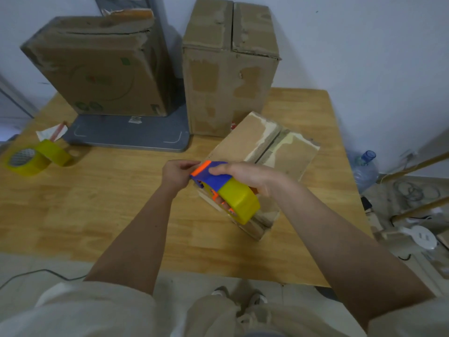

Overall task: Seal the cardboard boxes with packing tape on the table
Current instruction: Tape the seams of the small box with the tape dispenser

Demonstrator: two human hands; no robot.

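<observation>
A small flat cardboard box [272,147] lies in the middle of the wooden table [102,210], its top flaps meeting at a seam. Above its near end, my right hand [252,176] grips a blue and orange tape dispenser [213,177] loaded with a yellow tape roll [239,200]. My left hand [177,172] pinches the dispenser's orange front edge, where the tape end sits. Two bigger cardboard boxes stand at the back: a wide one [97,66] at the left and a tall one [228,66] at the centre, both with unsealed top seams.
Two spare yellow tape rolls [36,158] lie at the table's left edge beside a scrap of paper [52,132]. A grey flat stand base [128,135] sits under the wide box. Off the right edge, a water bottle [365,169], cables and wooden poles are on the floor.
</observation>
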